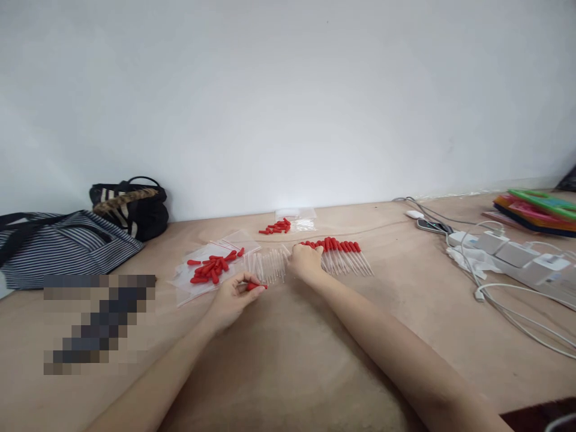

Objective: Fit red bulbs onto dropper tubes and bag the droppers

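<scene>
My left hand (240,294) pinches a red rubber dropper bulb (255,287) between thumb and fingers, just above the table. Reaching farther forward, my right hand (306,262) is closed at the left end of a row of droppers (344,255), clear tubes topped with red bulbs. Its fingertips are partly hidden, so I cannot tell what they grip. Between my hands lie bare clear glass tubes (270,264) side by side. Loose red bulbs (216,267) are heaped on clear plastic bags (189,285) beyond my left hand.
More red bulbs (276,227) and a small clear bag (303,222) lie near the wall. At left stand a striped bag (72,249) and a black handbag (148,210). On the right are a power strip with chargers (517,252), white cables (508,287) and stacked colourful trays (540,210).
</scene>
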`<state>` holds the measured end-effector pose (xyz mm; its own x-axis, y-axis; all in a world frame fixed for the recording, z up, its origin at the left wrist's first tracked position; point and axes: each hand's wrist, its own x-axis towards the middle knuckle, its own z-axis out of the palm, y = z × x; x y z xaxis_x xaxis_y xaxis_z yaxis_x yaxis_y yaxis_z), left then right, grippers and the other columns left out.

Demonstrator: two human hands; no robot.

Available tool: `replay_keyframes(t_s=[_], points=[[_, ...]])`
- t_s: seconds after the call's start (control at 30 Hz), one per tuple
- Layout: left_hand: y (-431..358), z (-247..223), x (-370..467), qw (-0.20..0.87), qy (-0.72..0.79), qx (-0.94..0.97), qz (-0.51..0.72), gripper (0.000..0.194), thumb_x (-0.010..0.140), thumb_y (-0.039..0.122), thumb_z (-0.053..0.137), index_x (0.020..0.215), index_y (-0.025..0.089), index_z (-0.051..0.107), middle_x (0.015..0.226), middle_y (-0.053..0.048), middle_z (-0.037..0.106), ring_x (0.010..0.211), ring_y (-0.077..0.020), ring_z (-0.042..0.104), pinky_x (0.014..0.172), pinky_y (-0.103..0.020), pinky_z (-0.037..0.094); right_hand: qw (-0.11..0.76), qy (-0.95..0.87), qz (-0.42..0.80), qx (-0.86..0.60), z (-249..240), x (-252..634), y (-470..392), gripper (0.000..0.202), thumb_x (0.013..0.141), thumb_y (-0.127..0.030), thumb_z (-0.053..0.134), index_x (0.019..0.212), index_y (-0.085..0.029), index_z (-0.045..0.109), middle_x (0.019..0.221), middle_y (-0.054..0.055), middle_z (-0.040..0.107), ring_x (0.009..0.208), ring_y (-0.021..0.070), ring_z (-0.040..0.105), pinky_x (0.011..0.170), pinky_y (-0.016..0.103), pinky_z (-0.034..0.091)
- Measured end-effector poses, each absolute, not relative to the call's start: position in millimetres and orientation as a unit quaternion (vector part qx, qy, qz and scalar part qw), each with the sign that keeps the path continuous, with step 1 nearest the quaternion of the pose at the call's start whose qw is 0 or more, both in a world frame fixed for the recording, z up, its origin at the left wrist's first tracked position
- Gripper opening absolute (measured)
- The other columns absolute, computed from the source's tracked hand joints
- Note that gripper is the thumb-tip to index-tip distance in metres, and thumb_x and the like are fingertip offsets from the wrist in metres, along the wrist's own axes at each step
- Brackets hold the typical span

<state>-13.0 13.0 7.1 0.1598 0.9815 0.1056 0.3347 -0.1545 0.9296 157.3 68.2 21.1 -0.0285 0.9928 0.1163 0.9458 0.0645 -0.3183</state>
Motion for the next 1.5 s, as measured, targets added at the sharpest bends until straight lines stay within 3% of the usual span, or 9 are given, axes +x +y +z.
replay_keyframes(t_s=[0.1,0.23,0.33,0.43,0.6,0.83,1.23,1.5], points=[[4,-1,0,0.408,0.481,0.679,0.376,0.019,0.065,0.03,0.062,0.067,0.017,0.047,0.064,0.002,0.055,0.06,-0.0121,0.055,0.057,-0.024,0.044,0.176,-0.747,0.065,-0.637,21,177,52,0.019,0.077,-0.018,0.043,0.08,-0.015,0.062,0.089,0.01,0.064,0.088,0.0218,0.054,0.072,0.033,0.024],[-2,-6,10,0.288,0.467,0.775,0.313,0.007,0.071,0.023,0.055,0.074,0.017,0.053,0.071,-0.001,0.057,0.068,-0.0149,0.055,0.065,-0.028,0.044,0.256,-0.818,0.019,-0.515,6,217,24,0.024,0.079,-0.012,0.039,0.092,-0.018,0.059,0.09,0.006,0.062,0.088,0.0179,0.05,0.075,0.032,0.022],[-1,-5,12,0.196,0.458,0.824,0.269,0.016,0.075,0.021,0.05,0.087,0.018,0.06,0.08,-0.004,0.059,0.077,-0.0179,0.054,0.071,-0.032,0.043,0.298,-0.835,0.006,-0.463,-10,244,10,0.021,0.081,-0.013,0.037,0.088,-0.016,0.056,0.081,0.006,0.061,0.079,0.0164,0.05,0.076,0.033,0.022],[1,-4,12,0.174,0.463,0.828,0.263,0.021,0.079,0.021,0.045,0.09,0.019,0.063,0.083,-0.005,0.058,0.079,-0.0183,0.054,0.072,-0.032,0.043,0.331,-0.813,0.048,-0.477,-20,255,6,0.019,0.085,-0.018,0.033,0.084,-0.017,0.052,0.077,0.003,0.058,0.073,0.0147,0.05,0.075,0.032,0.023],[2,-6,14,0.227,0.471,0.788,0.326,0.021,0.08,0.027,0.045,0.089,0.02,0.063,0.083,-0.004,0.06,0.076,-0.0171,0.056,0.07,-0.029,0.044,0.351,-0.785,0.106,-0.498,-20,246,8,0.024,0.088,-0.027,0.032,0.072,-0.017,0.048,0.067,0.0,0.058,0.062,0.0123,0.05,0.073,0.031,0.024],[0,-12,29,0.445,0.47,0.641,0.413,0.03,0.069,0.034,0.058,0.094,0.016,0.06,0.088,-0.006,0.065,0.082,-0.018,0.06,0.074,-0.03,0.048,0.354,-0.818,0.137,-0.432,-17,233,-5,0.024,0.087,-0.023,0.035,0.093,-0.021,0.058,0.085,0.004,0.065,0.074,0.0147,0.056,0.077,0.032,0.024],[-6,-4,38,0.478,0.476,0.605,0.423,0.032,0.068,0.035,0.059,0.094,0.016,0.062,0.092,-0.006,0.067,0.093,-0.0211,0.058,0.085,-0.034,0.043,0.36,-0.819,0.144,-0.422,-17,220,-14,0.021,0.086,-0.021,0.037,0.091,-0.018,0.057,0.065,-0.001,0.063,0.058,0.0107,0.053,0.076,0.031,0.023],[-7,-8,36,0.456,0.488,0.618,0.415,0.028,0.064,0.036,0.063,0.085,0.018,0.068,0.08,-0.004,0.069,0.074,-0.0182,0.06,0.068,-0.028,0.048,0.36,-0.847,0.106,-0.376,-16,227,-13,0.025,0.082,-0.015,0.042,0.098,-0.021,0.06,0.077,0.002,0.065,0.065,0.0112,0.054,0.075,0.031,0.022]])
